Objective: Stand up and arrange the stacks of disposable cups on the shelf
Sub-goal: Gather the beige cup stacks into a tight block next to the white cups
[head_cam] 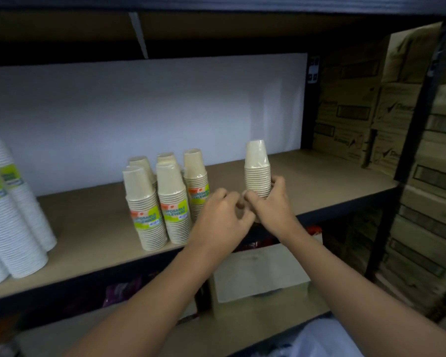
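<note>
Fingers [276,182] of the right hand [273,204] wrap the lower half of a tan stack [258,171], held upright over the shelf [319,181], well to the right of the group [162,199] of standing tan stacks. Whether its base touches the board is hidden. The left hand [219,220] curls loosely beside it, fingertips near the stack's bottom, gripping nothing I can confirm. Best done by keeping the grip low and the stack plumb, steadying the base with the left hand, then sliding it left until it sits just beside the group. White stacks [13,215] lean at far left.
</note>
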Motion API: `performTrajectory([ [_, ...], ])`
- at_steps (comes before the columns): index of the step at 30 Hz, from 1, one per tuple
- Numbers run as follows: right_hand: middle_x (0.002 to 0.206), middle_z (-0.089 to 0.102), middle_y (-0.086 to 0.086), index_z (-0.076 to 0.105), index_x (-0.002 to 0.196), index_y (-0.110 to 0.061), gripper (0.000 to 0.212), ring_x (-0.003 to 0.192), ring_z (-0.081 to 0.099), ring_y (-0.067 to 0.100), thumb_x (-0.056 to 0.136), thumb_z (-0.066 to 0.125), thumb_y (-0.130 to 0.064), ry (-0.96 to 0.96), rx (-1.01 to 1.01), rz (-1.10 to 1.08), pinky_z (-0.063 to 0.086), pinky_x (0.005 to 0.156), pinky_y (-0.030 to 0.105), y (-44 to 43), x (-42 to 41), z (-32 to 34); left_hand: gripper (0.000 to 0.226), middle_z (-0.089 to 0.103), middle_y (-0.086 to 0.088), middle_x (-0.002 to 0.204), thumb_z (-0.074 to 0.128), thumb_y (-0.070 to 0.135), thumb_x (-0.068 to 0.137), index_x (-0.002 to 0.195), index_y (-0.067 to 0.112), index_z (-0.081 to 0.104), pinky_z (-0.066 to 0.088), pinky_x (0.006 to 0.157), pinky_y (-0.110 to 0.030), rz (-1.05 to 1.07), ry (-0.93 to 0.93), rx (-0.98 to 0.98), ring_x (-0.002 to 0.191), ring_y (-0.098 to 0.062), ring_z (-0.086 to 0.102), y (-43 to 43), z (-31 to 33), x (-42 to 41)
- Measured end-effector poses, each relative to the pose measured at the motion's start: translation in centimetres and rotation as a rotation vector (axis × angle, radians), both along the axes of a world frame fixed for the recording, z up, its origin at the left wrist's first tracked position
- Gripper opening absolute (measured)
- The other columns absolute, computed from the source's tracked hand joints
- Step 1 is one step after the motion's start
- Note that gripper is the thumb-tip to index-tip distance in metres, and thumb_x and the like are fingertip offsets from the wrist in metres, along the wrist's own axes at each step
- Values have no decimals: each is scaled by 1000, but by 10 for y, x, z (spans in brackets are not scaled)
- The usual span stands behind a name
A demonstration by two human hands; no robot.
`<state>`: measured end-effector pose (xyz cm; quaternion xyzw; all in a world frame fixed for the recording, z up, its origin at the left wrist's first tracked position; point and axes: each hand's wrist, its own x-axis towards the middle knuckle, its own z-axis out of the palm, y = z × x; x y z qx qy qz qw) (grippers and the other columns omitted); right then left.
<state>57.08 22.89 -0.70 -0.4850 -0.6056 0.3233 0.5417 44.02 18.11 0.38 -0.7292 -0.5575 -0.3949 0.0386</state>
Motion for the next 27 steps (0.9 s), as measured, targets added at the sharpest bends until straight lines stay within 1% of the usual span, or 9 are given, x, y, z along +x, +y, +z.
performTrajectory([
  [3, 101, 55, -10, 31, 121, -24, 50, 91, 58, 7, 88, 67, -24, 33, -4, 18, 48, 76, 27, -22, -20, 2, 16, 55, 1, 88, 62, 31, 84, 82, 15, 64, 42, 78, -30, -1, -32, 16, 85, -16, 53, -28, 5, -27],
  [6, 103, 52, -10, 28, 124, -23, 46, 90, 53, 3, 90, 60, -17, 64, -20, 60, 45, 76, 26, -38, -39, 8, 14, 53, 7, 88, 60, 32, 85, 82, 19, 62, 39, 77, -25, 18, -52, 16, 87, -10, 51, -56, 10, -53],
  [10, 99, 52, -16, 30, 123, -23, 47, 84, 53, -4, 90, 62, -14, 20, 5, 73, 41, 60, 8, -49, -61, 10, 12, 54, 8, 86, 62, 30, 84, 78, 20, 61, 40, 78, -27, 96, -74, 48, 88, -11, 52, -79, 12, -86],
  [11, 98, 52, -17, 33, 123, -23, 50, 84, 54, -5, 87, 66, -12, 2, 24, 66, 42, 59, 6, -51, -66, 9, 12, 55, 8, 85, 63, 29, 83, 76, 19, 61, 41, 78, -28, 126, -80, 58, 88, -13, 53, -82, 12, -96],
  [13, 101, 57, -14, 38, 127, -19, 58, 89, 59, 1, 82, 73, -10, -13, 52, 53, 43, 65, 4, -53, -74, 4, 11, 55, 7, 84, 63, 27, 82, 75, 19, 60, 41, 78, -29, 193, -100, 69, 87, -15, 54, -85, 9, -116],
  [16, 116, 58, -5, 38, 133, -19, 69, 102, 59, 13, 77, 79, -17, -47, 66, 32, 49, 87, 26, -52, -81, -3, 10, 55, 4, 86, 62, 26, 83, 77, 18, 60, 41, 77, -31, 291, -128, 78, 87, -17, 52, -87, 1, -143],
  [20, 123, 59, -1, 40, 127, -24, 68, 108, 60, 17, 73, 83, -26, -75, 58, -8, 51, 96, 43, -43, -86, -7, 11, 53, 2, 85, 62, 23, 83, 75, 16, 58, 38, 74, -30, 396, -118, -18, 84, -19, 50, -79, -17, -172],
  [23, 124, 58, 0, 41, 123, -28, 68, 109, 60, 17, 70, 84, -31, -84, 60, -12, 51, 96, 45, -36, -89, -10, 13, 51, -1, 82, 63, 20, 81, 72, 13, 56, 45, 75, -36, 443, -95, -99, 82, -25, 54, -67, -28, -186],
  [27, 131, 53, -3, 41, 131, -23, 75, 113, 56, 13, 72, 86, -32, -114, 66, 22, 51, 97, 41, -31, -92, -18, 11, 53, -4, 82, 64, 20, 80, 76, 10, 61, 47, 75, -37, 457, -63, -147, 82, -27, 53, -55, -34, -194],
])
